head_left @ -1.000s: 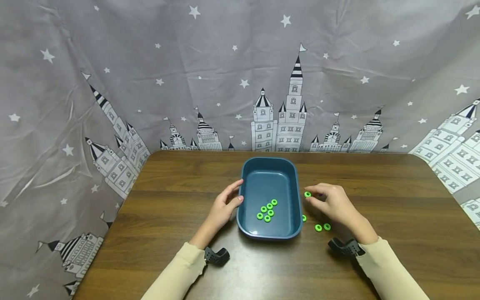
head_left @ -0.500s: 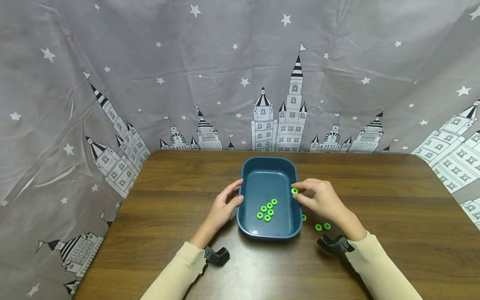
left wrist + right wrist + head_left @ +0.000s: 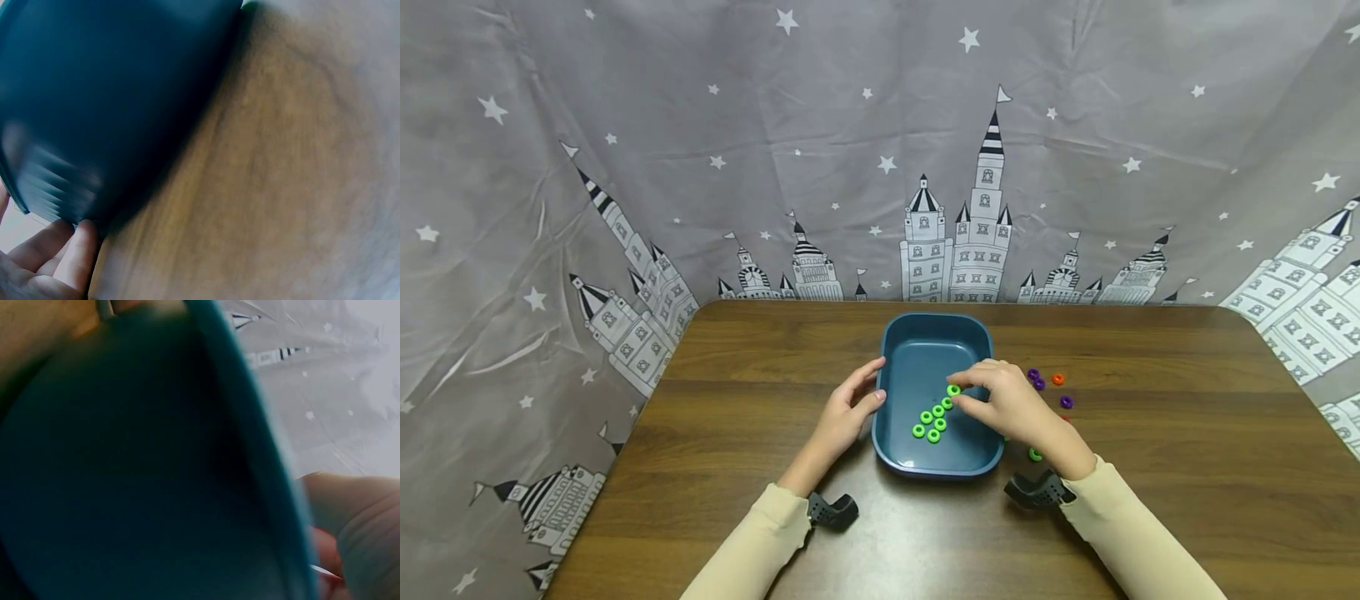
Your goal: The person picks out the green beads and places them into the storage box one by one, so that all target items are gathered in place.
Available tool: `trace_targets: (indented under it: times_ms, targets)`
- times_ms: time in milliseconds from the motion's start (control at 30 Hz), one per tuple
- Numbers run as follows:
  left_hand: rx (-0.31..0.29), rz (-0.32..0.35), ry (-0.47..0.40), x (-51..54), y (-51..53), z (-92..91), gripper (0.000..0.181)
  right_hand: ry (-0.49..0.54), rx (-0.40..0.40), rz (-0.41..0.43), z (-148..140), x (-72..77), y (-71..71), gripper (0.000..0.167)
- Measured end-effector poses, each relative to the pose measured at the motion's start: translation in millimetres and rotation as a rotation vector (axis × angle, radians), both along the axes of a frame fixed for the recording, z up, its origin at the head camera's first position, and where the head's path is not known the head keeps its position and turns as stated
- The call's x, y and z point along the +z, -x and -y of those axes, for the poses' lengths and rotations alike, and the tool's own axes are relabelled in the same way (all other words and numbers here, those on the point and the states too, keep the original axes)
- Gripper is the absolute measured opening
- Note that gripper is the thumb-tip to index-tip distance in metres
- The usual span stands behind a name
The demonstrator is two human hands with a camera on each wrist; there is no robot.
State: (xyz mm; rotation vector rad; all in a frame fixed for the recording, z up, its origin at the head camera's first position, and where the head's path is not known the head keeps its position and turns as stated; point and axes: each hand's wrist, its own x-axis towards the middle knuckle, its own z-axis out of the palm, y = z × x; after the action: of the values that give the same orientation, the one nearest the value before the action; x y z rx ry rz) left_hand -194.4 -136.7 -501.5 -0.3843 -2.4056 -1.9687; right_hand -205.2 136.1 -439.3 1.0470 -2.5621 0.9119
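A deep blue rectangular tray stands on the table, with several small green rings lying in it. At its left side, my left hand rests its fingertips and thumb against the outer wall and rim. In the left wrist view, fingertips touch the tray's wall. My right hand reaches over the right rim and pinches one green ring between thumb and finger, just above the others. The right wrist view shows mostly the tray's outer wall, with part of the hand behind the rim; the pinched ring is hidden there.
Right of the tray lie purple rings, an orange ring and a green ring, some partly covered by the right arm. A grey curtain printed with castles hangs behind the wooden table.
My right hand has moved left from beside the tray, over its rim and into it, carrying the green ring. Purple and orange rings have come into sight. The left hand stays put.
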Motion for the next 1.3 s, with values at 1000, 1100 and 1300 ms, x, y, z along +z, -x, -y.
trace_targets:
  times_ms: [1000,1100,1300]
  targets:
    - [-0.009,-0.009,-0.008,3.1,-1.5,-2.3,0.051,-0.240,0.081,-0.047,31,-8.3,-0.2,0.020]
    - [-0.007,-0.014,-0.007,2.2,-1.0,-1.8,0.051,-0.256,0.091,-0.068,32,-7.7,-1.0,0.020]
    - [-0.006,-0.008,-0.007,3.9,-1.4,-0.9,0.051,-0.302,0.102,-0.087,32,-8.6,0.1,0.018]
